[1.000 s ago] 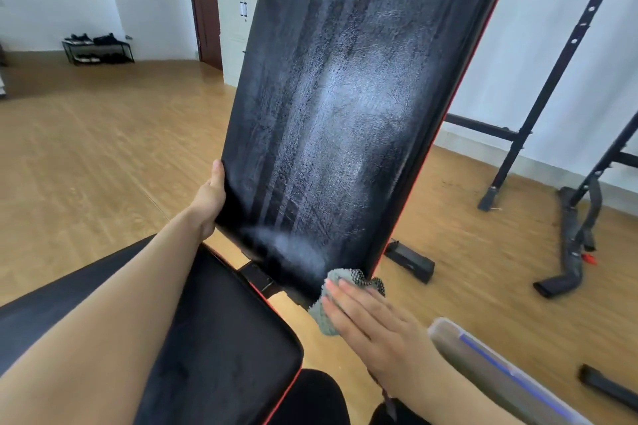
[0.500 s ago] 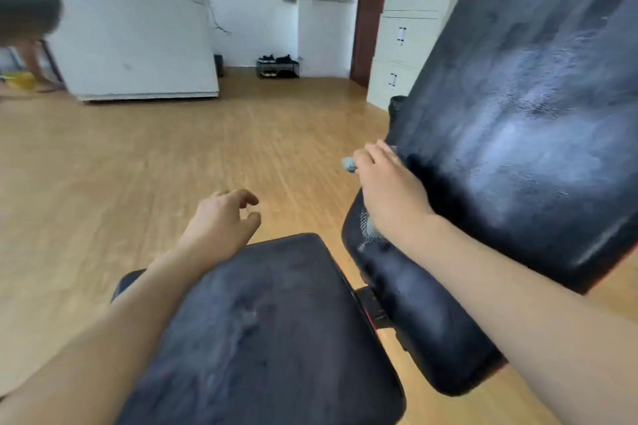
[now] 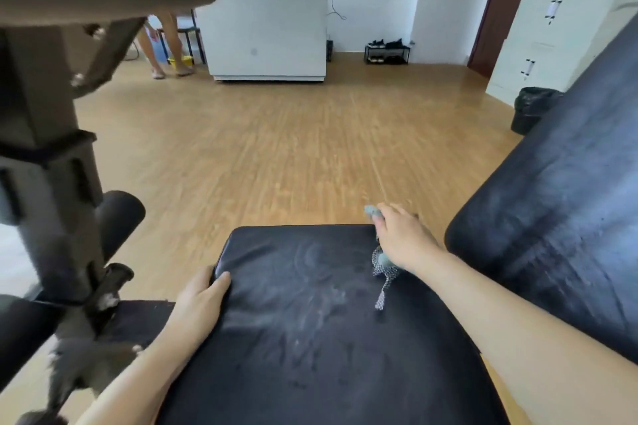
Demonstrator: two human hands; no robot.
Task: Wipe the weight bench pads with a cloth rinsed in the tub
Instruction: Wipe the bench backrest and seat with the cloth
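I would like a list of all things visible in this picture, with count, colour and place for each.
seat pad: one, black, centre bottom
back pad: one, black, tilted, right
cloth: one, grey, at the seat pad's far right corner
bench frame: one, dark, left
counter: one, white, far wall
shoe rack: one, black, far wall
bin: one, black, right
left hand: rests on the seat pad's left edge
right hand: grips the cloth

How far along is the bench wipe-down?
Done, apparently: the back pad shows wipe streaks. In hand: the right hand holds the cloth at the seat pad far corner; the left hand steadies its edge. Left: most of the seat, only faintly smeared.
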